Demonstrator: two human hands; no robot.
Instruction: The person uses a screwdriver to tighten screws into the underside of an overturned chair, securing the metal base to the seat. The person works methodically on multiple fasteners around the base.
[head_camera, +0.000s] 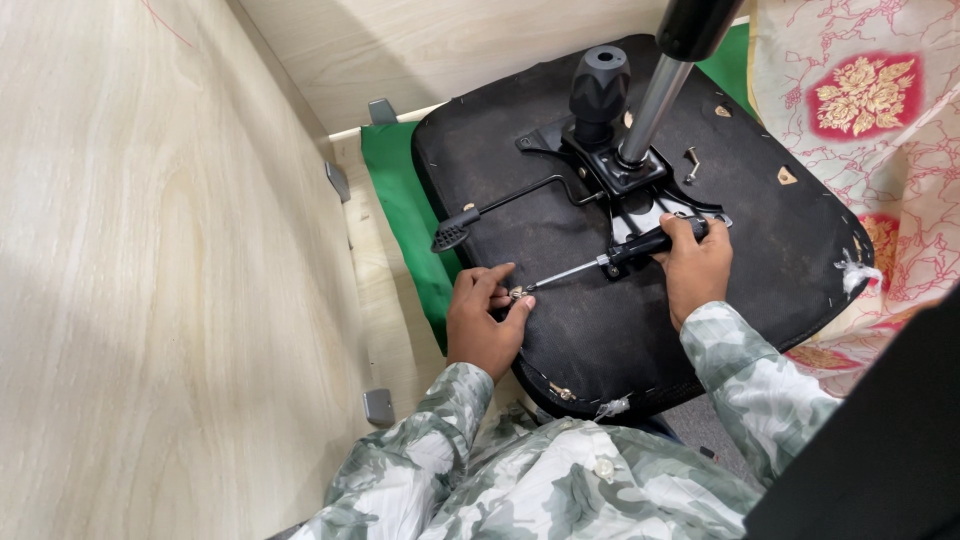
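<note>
Screwdriver (600, 261): black handle, bright steel shaft, lying low across the black underside of an upturned chair seat (590, 330). The right hand (695, 265) is wrapped closed around the handle; the shaft runs from that grip down and leftward to its tip.

Screw (517, 293): small, metallic, at the screwdriver tip. The left hand (485, 320) pinches it between thumb and fingertips, closed on it, steadying it against the seat fabric. Whether it has bitten into the seat cannot be told.

Mechanism plate (625, 185): black metal, just beyond the right-hand grip, touching the seat. It carries a black knob (598, 85), a chrome column (652, 100) rising out of view, and a thin lever (500, 205) ending in a paddle to the left.

Loose screw (692, 160): lies unfastened on the seat, past the plate and well apart from both hands.

Progress, as a judgement: plate is seated in position; one screw is being started at the near-left; at least one more remains loose, so fastening looks early to midway.

Surroundings: green cloth (400, 200) under the seat, pale wooden panels (170, 270) to the left, floral fabric (860, 100) to the right.
</note>
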